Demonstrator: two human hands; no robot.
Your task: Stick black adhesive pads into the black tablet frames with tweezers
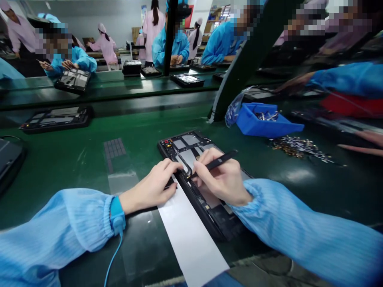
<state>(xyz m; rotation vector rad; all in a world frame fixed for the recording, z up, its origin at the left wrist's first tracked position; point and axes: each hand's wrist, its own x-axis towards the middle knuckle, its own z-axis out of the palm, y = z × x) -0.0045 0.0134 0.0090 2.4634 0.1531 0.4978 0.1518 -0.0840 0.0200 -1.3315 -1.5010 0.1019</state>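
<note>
Guide the black tool [222, 160], pinched in the right hand [223, 177], gently over the open device [209, 202] at centre frame; brace its edge with the half-curled left hand [153, 185], cannot tell if gripping anything.

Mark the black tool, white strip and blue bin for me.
Black tool [221, 160]: head view, on its shaft.
White strip [192, 235]: head view, middle of its flat face.
Blue bin [261, 126]: head view, on its near outer wall.
</note>
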